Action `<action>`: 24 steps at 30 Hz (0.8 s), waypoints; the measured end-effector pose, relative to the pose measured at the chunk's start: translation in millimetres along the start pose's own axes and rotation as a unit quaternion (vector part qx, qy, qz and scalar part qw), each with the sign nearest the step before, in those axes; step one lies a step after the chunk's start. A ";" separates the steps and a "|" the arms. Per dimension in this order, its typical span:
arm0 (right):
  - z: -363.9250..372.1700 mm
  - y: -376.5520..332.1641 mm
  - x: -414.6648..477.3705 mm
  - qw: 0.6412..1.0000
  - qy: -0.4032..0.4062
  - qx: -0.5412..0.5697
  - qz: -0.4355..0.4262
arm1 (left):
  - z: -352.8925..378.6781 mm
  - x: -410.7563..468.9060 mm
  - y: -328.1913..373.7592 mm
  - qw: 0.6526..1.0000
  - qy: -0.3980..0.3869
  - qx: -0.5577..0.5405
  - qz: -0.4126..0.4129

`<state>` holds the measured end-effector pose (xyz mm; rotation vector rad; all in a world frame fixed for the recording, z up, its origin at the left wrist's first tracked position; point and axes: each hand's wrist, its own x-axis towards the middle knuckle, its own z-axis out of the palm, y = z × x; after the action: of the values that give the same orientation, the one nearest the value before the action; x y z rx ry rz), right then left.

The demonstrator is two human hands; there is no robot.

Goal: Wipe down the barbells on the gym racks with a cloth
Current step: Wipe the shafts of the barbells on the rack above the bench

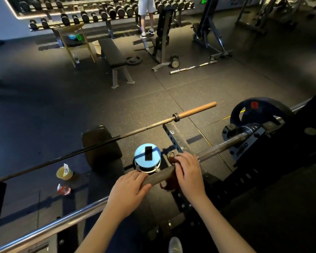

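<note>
A dull steel barbell (219, 147) lies across the black rack (263, 161), running from lower left up to a black plate (259, 110) at the right. My left hand (130, 187) grips the bar's shaft. Just to its right, my right hand (188, 172) holds a dark brown cloth (169, 183) wrapped round the bar; cloth ends hang below and stick out above the fingers. A second, thinner barbell (153, 126) with a brown sleeve stretches across the rack farther away.
A blue-lidded container (147, 157) with a phone on top stands on the floor under the bars. A yellow cup (64, 172) and a wrapper lie at the left. A chrome rail (49, 225) crosses near me. Benches, a dumbbell rack and a standing person are at the back.
</note>
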<state>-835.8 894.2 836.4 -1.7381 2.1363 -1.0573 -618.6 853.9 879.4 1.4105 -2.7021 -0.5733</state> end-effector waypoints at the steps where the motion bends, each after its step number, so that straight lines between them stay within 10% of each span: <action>1: -4.4 4.6 4.8 0.999 0.008 0.012 0.031 | -0.2 -0.2 0.0 1.000 -0.007 0.007 -0.002; 16: -19.9 23.5 27.1 0.975 0.125 0.017 0.183 | 7.2 54.6 46.8 0.992 -0.057 0.038 0.110; 24: -33.6 48.7 29.1 0.992 0.054 -0.034 0.112 | 12.8 57.2 43.3 0.991 -0.037 0.010 0.127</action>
<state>-900.9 883.9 838.5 -1.4534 2.3931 -1.0499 -688.6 834.5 874.6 1.0447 -2.8899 -0.5898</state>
